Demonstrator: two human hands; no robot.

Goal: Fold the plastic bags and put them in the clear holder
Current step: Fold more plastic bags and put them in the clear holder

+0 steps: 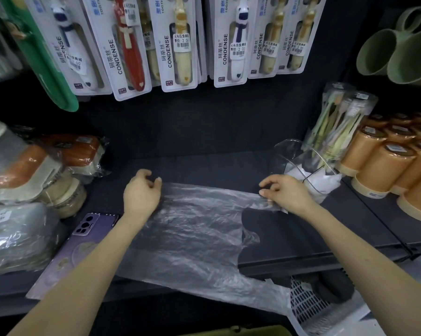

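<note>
Phone (pixel 95 224) lies beside left hand (pixel 141 194), clear holder (pixel 289 154) beside right hand (pixel 286 192); both hands pinch plastic bag (pixel 192 229).

On the flat black shelf (pixel 204 163) lie a thin transparent plastic bag (pixel 192 229), a purple smartphone (pixel 93 224), a clear plastic holder (pixel 299 163) and orange cylindrical cups (pixel 379 166).

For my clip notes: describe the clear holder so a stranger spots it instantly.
On the dark shelf, look beyond the right hand. The clear holder stands left of the orange cups; only it shows white plastic through a curved see-through wall.
</note>
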